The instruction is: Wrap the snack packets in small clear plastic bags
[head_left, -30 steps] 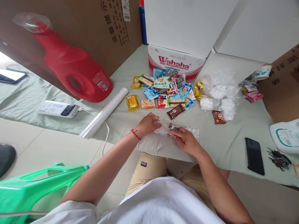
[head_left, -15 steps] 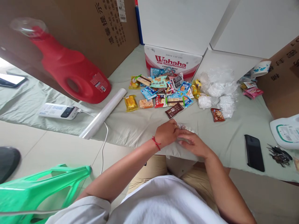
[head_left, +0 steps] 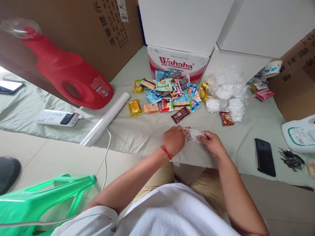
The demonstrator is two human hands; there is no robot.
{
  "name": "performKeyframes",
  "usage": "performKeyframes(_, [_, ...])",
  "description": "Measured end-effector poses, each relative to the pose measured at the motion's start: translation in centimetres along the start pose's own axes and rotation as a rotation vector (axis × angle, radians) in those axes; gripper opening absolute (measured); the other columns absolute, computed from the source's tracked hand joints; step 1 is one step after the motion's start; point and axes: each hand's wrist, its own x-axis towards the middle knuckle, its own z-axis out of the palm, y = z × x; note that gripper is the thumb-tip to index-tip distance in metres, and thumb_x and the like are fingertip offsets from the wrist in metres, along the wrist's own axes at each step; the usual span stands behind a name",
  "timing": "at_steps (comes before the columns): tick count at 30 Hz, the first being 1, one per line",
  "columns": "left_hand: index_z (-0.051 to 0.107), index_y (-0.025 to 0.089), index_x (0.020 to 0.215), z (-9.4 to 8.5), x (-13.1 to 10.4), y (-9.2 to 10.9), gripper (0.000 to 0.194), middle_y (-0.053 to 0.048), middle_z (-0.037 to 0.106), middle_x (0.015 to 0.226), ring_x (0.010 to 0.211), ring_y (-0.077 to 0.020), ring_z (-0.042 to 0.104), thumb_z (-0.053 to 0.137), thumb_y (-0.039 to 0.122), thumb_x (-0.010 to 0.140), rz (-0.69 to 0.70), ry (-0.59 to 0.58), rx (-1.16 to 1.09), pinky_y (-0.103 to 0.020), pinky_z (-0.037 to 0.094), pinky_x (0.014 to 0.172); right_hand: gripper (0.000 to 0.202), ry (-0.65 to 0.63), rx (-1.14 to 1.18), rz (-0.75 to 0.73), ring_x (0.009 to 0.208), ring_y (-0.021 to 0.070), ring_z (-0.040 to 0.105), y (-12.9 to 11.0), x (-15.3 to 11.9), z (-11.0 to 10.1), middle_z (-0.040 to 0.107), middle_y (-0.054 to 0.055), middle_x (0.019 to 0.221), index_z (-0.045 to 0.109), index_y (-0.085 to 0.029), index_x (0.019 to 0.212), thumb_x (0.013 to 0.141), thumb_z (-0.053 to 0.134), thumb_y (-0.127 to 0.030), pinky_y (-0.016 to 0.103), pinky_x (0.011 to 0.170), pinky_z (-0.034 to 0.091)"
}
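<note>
My left hand [head_left: 174, 140], with a red string at the wrist, is closed on a small reddish-brown snack packet [head_left: 187, 133]. Most of that packet is hidden by the fingers and by crumpled clear plastic wrap [head_left: 195, 134]. The wrap stretches to my right hand [head_left: 212, 143], which pinches its other end between thumb and fingers. Just beyond my left hand a dark brown snack bar [head_left: 180, 114] lies flat. Behind it is a heap of packaged snacks [head_left: 169, 93]. A brown cookie packet [head_left: 226, 118] rests beside several bunched clear plastic bundles [head_left: 231, 91].
At left are a red detergent jug [head_left: 73, 78], a clear film roll [head_left: 105, 119] and a white power bank [head_left: 57, 118] with a cable. A black phone [head_left: 265, 157], keys [head_left: 292, 160] and a white bottle [head_left: 300, 134] lie right. A Wahaha box [head_left: 178, 64] stands behind; a green stool [head_left: 44, 200] is below.
My right hand has moved away from my left hand to the right, drawing the clear plastic wrap out between them. My left hand stays closed in about the same place.
</note>
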Motion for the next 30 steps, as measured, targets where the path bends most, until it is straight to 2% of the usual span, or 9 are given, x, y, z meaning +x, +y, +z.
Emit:
performKeyframes(5, [0.08, 0.023, 0.099, 0.3, 0.7, 0.1, 0.028, -0.013, 0.065, 0.105, 0.112, -0.0311, 0.052, 0.052, 0.024, 0.098, 0.062, 0.029, -0.028, -0.045, 0.04, 0.087, 0.044, 0.173, 0.361, 0.076, 0.067, 0.0123, 0.052, -0.9, -0.5, -0.2, 0.061, -0.001, 0.075, 0.066, -0.019, 0.074, 0.062, 0.087, -0.056, 0.026, 0.063, 0.049])
performKeyframes(9, [0.077, 0.031, 0.113, 0.5, 1.0, 0.4, 0.032, -0.01, 0.064, 0.109, 0.113, -0.0306, 0.051, 0.055, 0.02, 0.093, -0.062, 0.062, -0.199, -0.047, 0.04, 0.092, 0.054, 0.238, 0.496, 0.127, 0.073, 0.0134, 0.057, -1.4, -0.8, 0.0, 0.062, -0.001, 0.08, 0.065, -0.02, 0.077, 0.051, 0.094, -0.057, 0.028, 0.065, 0.058])
performKeyframes(14, [0.045, 0.026, 0.151, 0.3, 1.5, 0.1, 0.081, -0.015, 0.05, 0.141, 0.132, -0.0333, 0.044, 0.071, 0.019, 0.074, -0.366, 0.214, -0.395, -0.046, 0.039, 0.106, 0.064, 0.256, 0.427, 0.233, 0.082, 0.0196, 0.067, -1.5, -0.7, 0.3, 0.071, 0.006, 0.096, 0.069, -0.021, 0.101, 0.072, 0.072, -0.078, 0.03, 0.06, 0.061])
performKeyframes(16, [0.046, 0.021, 0.146, 0.3, 1.8, -0.4, 0.083, -0.018, 0.046, 0.147, 0.138, -0.0369, 0.04, 0.077, 0.029, 0.07, -0.452, 0.159, -0.435, -0.049, 0.037, 0.11, 0.063, 0.184, 0.322, 0.25, 0.077, 0.0199, 0.068, -1.5, -0.5, 0.7, 0.072, 0.007, 0.093, 0.07, -0.02, 0.102, 0.072, 0.073, -0.076, 0.029, 0.056, 0.058])
performKeyframes(18, [0.056, 0.018, 0.132, 0.5, 1.9, -0.9, 0.07, -0.02, 0.044, 0.151, 0.142, -0.0404, 0.035, 0.079, 0.041, 0.069, -0.477, 0.087, -0.435, -0.053, 0.035, 0.112, 0.054, 0.064, 0.197, 0.235, 0.068, 0.0183, 0.065, -1.6, -0.5, 1.4, 0.071, 0.005, 0.079, 0.071, -0.018, 0.092, 0.07, 0.078, -0.067, 0.027, 0.053, 0.054])
performKeyframes(21, [0.063, 0.019, 0.112, 0.8, 1.5, -1.0, 0.05, -0.018, 0.049, 0.147, 0.142, -0.0405, 0.034, 0.077, 0.048, 0.073, -0.435, 0.061, -0.389, -0.053, 0.036, 0.112, 0.034, 0.006, -0.013, 0.107, 0.057, 0.0163, 0.059, -2.0, -1.1, 3.0, 0.065, 0.001, 0.063, 0.069, -0.02, 0.082, 0.079, 0.07, -0.054, 0.027, 0.055, 0.049])
performKeyframes(25, [0.061, 0.021, 0.115, 1.5, 0.2, 0.4, 0.033, -0.013, 0.059, 0.126, 0.115, -0.0287, 0.057, 0.066, 0.033, 0.085, -0.334, 0.162, -0.392, -0.04, 0.047, 0.096, 0.016, 0.037, -0.308, -0.148, 0.066, 0.0201, 0.061, -2.9, -2.4, 5.4, 0.067, 0.003, 0.069, 0.065, -0.024, 0.076, 0.084, 0.054, -0.033, 0.031, 0.068, 0.047])
performKeyframes(27, [0.062, 0.022, 0.115, 2.0, -0.5, 1.2, 0.022, -0.013, 0.058, 0.127, 0.115, -0.0265, 0.057, 0.054, 0.026, 0.094, -0.189, 0.256, -0.366, -0.039, 0.047, 0.096, 0.014, 0.017, -0.25, -0.17, 0.074, 0.0226, 0.062, -3.1, -3.1, 6.2, 0.07, 0.006, 0.075, 0.065, -0.023, 0.076, 0.081, 0.052, -0.029, 0.033, 0.072, 0.048])
performKeyframes(30, [0.062, 0.023, 0.12, 2.9, -0.9, 1.5, 0.027, -0.015, 0.056, 0.136, 0.135, -0.0301, 0.046, 0.043, 0.023, 0.101, 0.04, 0.354, -0.316, -0.048, 0.039, 0.109, 0.021, -0.078, 0.157, -0.116, 0.086, 0.0242, 0.066, -2.9, -4.2, 6.9, 0.074, 0.006, 0.09, 0.069, -0.022, 0.091, 0.077, 0.058, -0.033, 0.035, 0.076, 0.053])
